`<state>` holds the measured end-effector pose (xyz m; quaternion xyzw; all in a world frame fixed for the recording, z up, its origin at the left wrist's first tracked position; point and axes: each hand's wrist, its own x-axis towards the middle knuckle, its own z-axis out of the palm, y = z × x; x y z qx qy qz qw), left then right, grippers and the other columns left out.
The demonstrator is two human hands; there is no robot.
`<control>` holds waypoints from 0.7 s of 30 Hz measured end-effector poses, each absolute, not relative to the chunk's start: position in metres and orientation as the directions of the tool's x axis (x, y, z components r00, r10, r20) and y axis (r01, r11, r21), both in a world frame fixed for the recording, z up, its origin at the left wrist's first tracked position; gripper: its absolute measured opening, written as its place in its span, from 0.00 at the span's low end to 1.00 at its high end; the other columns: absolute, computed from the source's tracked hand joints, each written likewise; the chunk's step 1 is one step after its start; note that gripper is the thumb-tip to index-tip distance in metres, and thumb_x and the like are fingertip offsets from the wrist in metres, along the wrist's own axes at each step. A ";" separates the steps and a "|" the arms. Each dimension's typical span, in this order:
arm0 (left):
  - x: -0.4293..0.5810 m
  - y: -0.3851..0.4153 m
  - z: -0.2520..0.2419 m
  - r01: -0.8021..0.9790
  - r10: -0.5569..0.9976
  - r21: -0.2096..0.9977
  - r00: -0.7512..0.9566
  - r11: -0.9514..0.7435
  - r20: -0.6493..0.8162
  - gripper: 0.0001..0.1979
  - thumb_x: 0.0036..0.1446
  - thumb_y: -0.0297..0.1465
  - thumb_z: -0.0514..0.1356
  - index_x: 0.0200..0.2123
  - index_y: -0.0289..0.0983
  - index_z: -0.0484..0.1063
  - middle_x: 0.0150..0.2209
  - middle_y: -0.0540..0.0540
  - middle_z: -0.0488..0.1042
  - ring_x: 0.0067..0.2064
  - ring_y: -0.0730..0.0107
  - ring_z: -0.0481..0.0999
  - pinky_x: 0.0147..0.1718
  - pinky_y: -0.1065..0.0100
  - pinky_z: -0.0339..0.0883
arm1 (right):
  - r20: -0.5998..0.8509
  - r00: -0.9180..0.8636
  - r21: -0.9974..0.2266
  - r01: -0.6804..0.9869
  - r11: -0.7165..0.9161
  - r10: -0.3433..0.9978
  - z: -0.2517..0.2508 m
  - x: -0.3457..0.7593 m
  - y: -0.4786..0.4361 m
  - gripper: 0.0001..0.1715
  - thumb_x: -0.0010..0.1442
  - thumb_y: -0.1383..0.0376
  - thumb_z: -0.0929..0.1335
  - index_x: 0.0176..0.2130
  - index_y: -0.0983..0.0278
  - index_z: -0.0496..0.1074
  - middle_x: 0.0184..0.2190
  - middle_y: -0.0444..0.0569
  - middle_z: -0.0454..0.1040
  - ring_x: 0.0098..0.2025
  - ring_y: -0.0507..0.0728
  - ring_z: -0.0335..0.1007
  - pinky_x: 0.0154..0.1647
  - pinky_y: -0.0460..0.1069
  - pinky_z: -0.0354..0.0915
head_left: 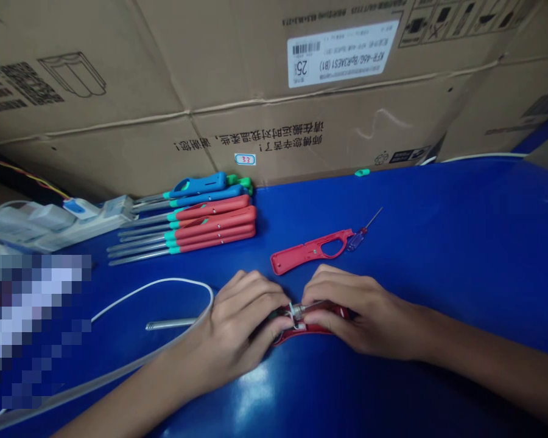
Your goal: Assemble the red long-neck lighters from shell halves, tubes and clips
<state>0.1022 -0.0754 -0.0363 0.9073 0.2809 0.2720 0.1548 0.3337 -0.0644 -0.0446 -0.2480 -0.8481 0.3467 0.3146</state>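
My left hand (pixel 251 316) and my right hand (pixel 354 307) meet low in the middle, over a red lighter shell half (pixel 317 329) that lies open side up. The left fingers are closed on the lighter's inner parts, including a small whitish piece (pixel 293 313). My right hand pinches a clear, tube-like inner piece with a metallic end (pixel 300 309), partly covered by the fingers. Just beyond the hands lies the other red shell half (pixel 296 250), its trigger hole to the right. A small screwdriver (pixel 358 238) with a purplish handle touches or nearly touches that end.
Assembled long-nosed lighters, several red (pixel 214 234) and some blue (pixel 207 184), lie in a row at back left. A metal tube (pixel 168 325) and white cable (pixel 173 280) lie left, near a power strip (pixel 105 222). A green cap (pixel 362 173) sits before the cardboard box (pixel 265 97).
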 end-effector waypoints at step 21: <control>0.102 -0.074 -0.034 0.442 0.593 0.414 0.710 -0.796 0.380 0.10 0.60 0.25 0.59 0.46 0.33 0.70 0.39 0.43 0.75 0.39 0.65 0.71 0.38 0.60 0.66 | 0.367 -0.685 -0.728 0.210 0.653 0.630 -0.046 0.335 -0.064 0.04 0.64 0.71 0.65 0.38 0.67 0.71 0.34 0.49 0.72 0.39 0.52 0.66 0.41 0.47 0.65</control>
